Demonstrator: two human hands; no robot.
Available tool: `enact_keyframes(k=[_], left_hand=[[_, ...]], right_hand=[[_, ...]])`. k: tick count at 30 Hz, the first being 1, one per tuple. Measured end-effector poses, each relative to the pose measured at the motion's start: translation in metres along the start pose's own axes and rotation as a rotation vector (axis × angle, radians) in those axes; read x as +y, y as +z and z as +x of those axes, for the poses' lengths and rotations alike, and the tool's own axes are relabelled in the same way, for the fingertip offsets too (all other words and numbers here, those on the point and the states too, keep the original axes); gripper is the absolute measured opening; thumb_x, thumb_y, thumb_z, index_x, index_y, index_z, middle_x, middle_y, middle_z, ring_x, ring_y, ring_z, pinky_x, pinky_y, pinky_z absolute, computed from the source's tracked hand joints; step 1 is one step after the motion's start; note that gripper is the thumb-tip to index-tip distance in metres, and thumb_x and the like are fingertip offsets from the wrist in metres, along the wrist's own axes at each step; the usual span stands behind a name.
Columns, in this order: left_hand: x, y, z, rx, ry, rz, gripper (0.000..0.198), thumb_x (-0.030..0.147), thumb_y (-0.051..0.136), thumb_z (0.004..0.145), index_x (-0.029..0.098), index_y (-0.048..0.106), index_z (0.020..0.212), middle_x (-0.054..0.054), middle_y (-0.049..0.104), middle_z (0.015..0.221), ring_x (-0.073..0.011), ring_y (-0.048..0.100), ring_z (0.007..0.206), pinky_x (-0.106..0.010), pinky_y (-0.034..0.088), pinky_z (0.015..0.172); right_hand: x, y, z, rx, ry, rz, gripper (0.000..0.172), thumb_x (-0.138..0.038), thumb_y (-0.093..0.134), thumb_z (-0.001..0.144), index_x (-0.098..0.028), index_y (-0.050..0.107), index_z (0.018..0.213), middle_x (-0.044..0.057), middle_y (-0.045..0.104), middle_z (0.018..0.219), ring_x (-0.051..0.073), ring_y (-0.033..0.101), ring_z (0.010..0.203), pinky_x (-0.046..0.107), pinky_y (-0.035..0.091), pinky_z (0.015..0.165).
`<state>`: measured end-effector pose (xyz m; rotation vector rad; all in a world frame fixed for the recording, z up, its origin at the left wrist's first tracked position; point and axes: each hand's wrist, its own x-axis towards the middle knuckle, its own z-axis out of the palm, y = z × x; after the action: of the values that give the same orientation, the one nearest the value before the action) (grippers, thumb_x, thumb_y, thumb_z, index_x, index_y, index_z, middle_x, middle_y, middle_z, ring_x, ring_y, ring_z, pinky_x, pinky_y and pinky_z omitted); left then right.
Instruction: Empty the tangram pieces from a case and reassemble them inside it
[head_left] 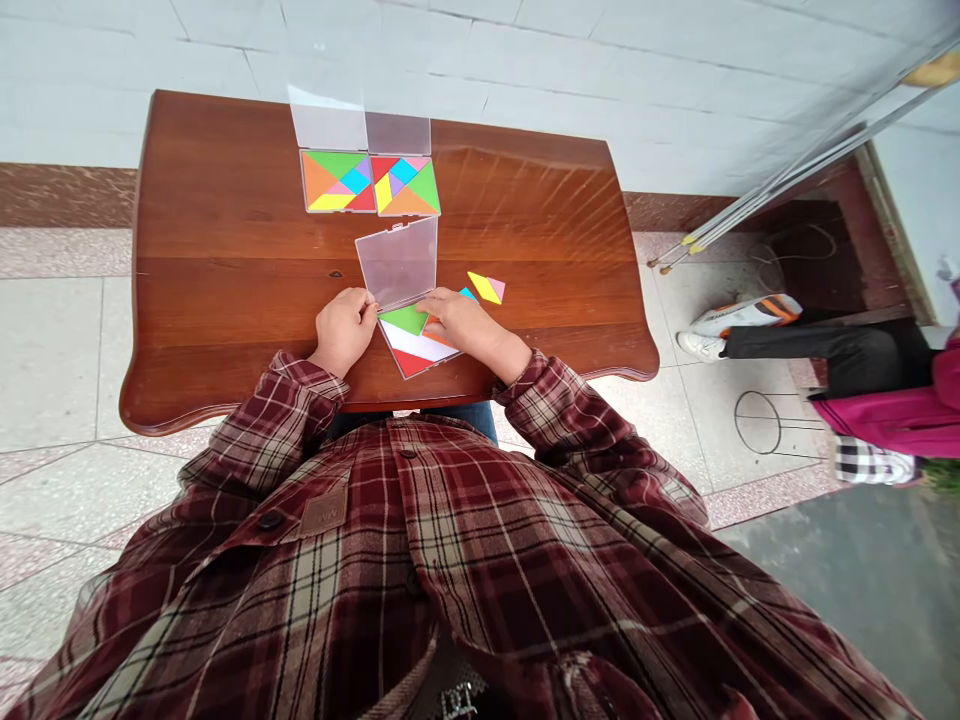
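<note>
A clear-lidded tangram case (406,366) lies tilted near the front edge of the table, its transparent lid (399,262) folded back. Inside are a green piece (406,319), a red piece (409,362) and an orange piece (442,340), with a bare white strip between. My left hand (344,328) is closed at the case's upper left corner, thumb against its edge. Over the right part of the case is my right hand (465,325), fingers together at the orange piece and partly hiding it. A blue piece (469,294) peeks out beyond that hand. Yellow (482,286) and pink (497,288) pieces lie just right of it.
Two filled tangram cases (337,182) (406,187) stand side by side farther back, lids open toward the wall. The brown wooden table (225,270) has wavy edges. At the right are a seated person's leg (810,345), a bag (746,314) and leaning poles (742,205).
</note>
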<state>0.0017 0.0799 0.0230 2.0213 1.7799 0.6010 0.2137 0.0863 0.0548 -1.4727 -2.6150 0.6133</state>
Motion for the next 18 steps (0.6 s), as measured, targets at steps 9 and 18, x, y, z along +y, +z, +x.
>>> enact_keyframes(k=[9, 18], left_hand=[[-0.001, 0.002, 0.0, 0.001, -0.004, 0.025, 0.016, 0.031, 0.046, 0.088, 0.022, 0.059, 0.085, -0.005, 0.065, 0.093, -0.0201, 0.058, 0.089, -0.03, 0.041, 0.076], [-0.002, 0.002, 0.0, 0.006, 0.005, 0.019, 0.018, 0.032, 0.045, 0.088, 0.021, 0.06, 0.086, -0.004, 0.064, 0.092, -0.019, 0.058, 0.087, -0.03, 0.042, 0.077]], right_hand=[[-0.014, 0.01, -0.005, 0.066, 0.017, 0.01, 0.035, -0.02, 0.067, 0.081, -0.015, 0.061, 0.115, 0.012, 0.058, 0.116, 0.025, 0.055, 0.108, 0.039, 0.044, 0.094], [-0.016, 0.015, -0.006, 0.097, 0.134, 0.0, 0.042, -0.019, 0.068, 0.081, -0.014, 0.056, 0.121, 0.012, 0.053, 0.115, 0.026, 0.054, 0.109, 0.04, 0.046, 0.091]])
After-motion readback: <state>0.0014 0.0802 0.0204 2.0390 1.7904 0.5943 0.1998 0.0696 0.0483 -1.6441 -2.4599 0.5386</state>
